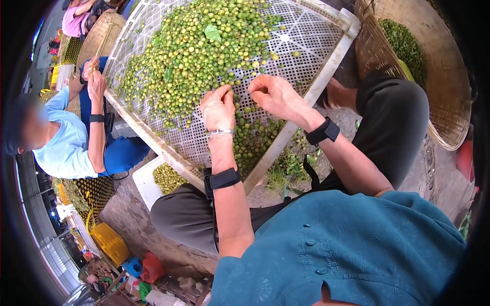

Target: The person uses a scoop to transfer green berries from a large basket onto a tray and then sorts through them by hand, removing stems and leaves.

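Observation:
A white perforated tray (316, 38) holds a large heap of small round green fruits (189, 56) with a few leaves. Over its near part, my left hand (218, 109) has its fingers curled together at the edge of the heap; what they hold, if anything, is hidden. To its right, my right hand (273, 94) hovers with thumb and fingertips pinched, and nothing can be made out between them. Darker green fruits (252, 145) lie in the tray's near corner, below and between my hands.
A person in light blue (66, 137) sits at the left side of the tray, hands raised together. A large woven basket (444, 97) with green produce stands at right. A white container (145, 186) of fruits sits below the tray. Plant scraps (286, 168) lie on the ground.

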The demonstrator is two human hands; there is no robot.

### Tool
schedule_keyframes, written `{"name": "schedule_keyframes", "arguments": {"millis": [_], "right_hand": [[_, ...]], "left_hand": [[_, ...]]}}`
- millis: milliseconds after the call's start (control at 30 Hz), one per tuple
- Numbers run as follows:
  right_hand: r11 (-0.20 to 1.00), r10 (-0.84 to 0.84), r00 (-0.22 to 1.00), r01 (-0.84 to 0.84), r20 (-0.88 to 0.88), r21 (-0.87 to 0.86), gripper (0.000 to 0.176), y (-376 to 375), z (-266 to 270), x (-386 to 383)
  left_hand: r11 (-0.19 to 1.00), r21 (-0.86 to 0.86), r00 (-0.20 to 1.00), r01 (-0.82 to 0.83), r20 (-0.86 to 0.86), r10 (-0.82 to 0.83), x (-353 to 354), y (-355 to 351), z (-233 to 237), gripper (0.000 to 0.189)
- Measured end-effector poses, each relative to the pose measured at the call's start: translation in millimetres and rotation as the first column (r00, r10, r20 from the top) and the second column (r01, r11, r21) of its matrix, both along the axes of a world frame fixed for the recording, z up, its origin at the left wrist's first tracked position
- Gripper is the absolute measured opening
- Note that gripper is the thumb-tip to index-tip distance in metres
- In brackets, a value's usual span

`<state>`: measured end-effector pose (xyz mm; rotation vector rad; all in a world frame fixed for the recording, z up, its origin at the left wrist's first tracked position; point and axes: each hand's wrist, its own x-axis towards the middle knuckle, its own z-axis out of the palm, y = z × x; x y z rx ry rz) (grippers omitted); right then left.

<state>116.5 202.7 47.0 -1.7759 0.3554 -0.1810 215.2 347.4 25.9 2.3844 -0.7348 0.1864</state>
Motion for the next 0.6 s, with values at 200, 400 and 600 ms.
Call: {"name": "schedule_keyframes", "arguments": {"millis": [200, 400, 600], "right_hand": [[1.0, -0.019, 0.999, 0.019, -0.046, -0.001, 0.019, 0.2, -4.0, 3.8], [0.986, -0.035, 0.999, 0.041, -0.038, 0.159, 0.026, 4.6, -2.5, 5.3], [0.912, 0.087, 0.989, -0.03, -0.122, 0.408, 0.023, -2.2, 15.2, 3.7]], "left_hand": [[0.993, 0.006, 0.957, -0.117, -0.266, 0.114, -0.6, -7.1, 10.0, 0.018], [0.862, -0.482, 0.713, -0.158, -0.66, -0.237, -21.7, -4.6, 18.4, 0.022], [0.75, -0.629, 0.614, -0.203, -0.679, -0.403, -30.7, -7.1, 32.2, 0.025]]}}
